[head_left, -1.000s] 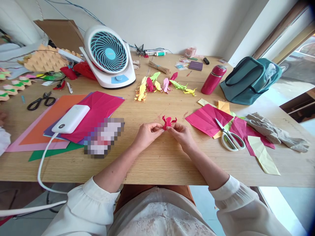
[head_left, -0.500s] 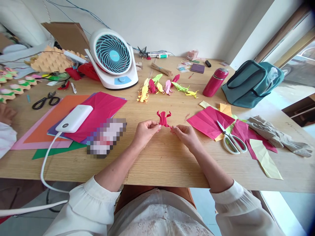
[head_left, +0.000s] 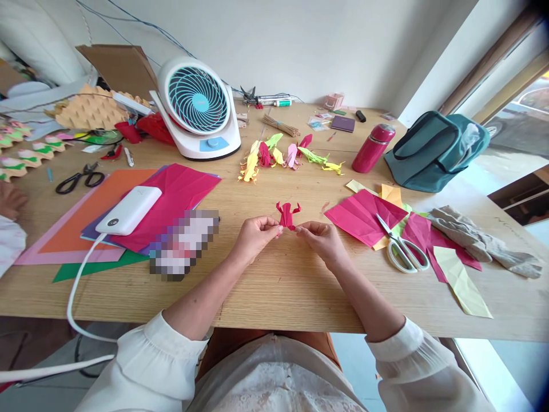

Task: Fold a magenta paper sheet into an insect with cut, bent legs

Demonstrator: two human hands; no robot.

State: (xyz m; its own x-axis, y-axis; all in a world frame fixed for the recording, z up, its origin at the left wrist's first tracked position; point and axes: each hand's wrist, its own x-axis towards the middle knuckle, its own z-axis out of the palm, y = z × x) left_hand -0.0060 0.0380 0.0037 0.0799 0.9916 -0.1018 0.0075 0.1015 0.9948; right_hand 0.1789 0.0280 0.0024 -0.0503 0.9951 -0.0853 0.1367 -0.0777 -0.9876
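A small red folded-paper figure (head_left: 287, 214) with thin legs is held just above the wooden table (head_left: 274, 286) in front of me. My left hand (head_left: 255, 236) pinches its lower left end. My right hand (head_left: 321, 239) pinches its lower right end. Both hands have their fingers closed on the paper. Behind it, a row of finished paper figures (head_left: 283, 153) in yellow, green, pink and red lies on the table.
White-handled scissors (head_left: 401, 245) rest on pink and yellow paper scraps at my right. A white power bank (head_left: 128, 210) lies on stacked coloured sheets at left. A fan (head_left: 198, 109), red bottle (head_left: 372, 147), teal bag (head_left: 435, 150), black scissors (head_left: 79, 177) and another person's hand (head_left: 9, 197) are around.
My hands moved apart slightly, then drew closer again, still pinching the red figure, which has turned a little between them. The view has shifted slightly.
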